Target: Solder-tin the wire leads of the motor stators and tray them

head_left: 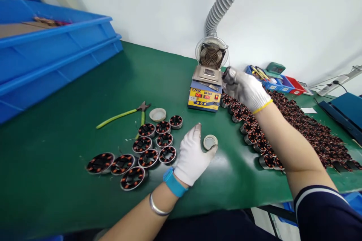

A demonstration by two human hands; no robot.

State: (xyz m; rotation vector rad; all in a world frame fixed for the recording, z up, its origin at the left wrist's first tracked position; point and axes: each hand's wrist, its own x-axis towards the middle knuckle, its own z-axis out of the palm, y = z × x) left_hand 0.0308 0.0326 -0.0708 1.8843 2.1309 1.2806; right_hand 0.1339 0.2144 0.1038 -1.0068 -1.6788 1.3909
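My left hand (194, 154), in a white glove, is low over the green table with thumb and fingers apart and nothing in its grasp. Between thumb and fingertips, a small round white dish (210, 142) lies on the mat. My right hand (245, 87), also gloved and slightly blurred, is closed on a dark motor stator (227, 75), mostly covered by the fingers. It is raised just right of a yellow and blue solder pot (204, 96) with red digits. Left of my left hand stand several ring-shaped motor stators (149, 158) with copper windings.
Green-handled cutters (118, 118) and a shallow round lid (157, 114) lie behind the left stators. A fan with duct (212, 54) stands behind the pot. Many stators (305, 128) fill the right side. Blue bins (56, 52) stand left; small parts boxes (278, 82) back right.
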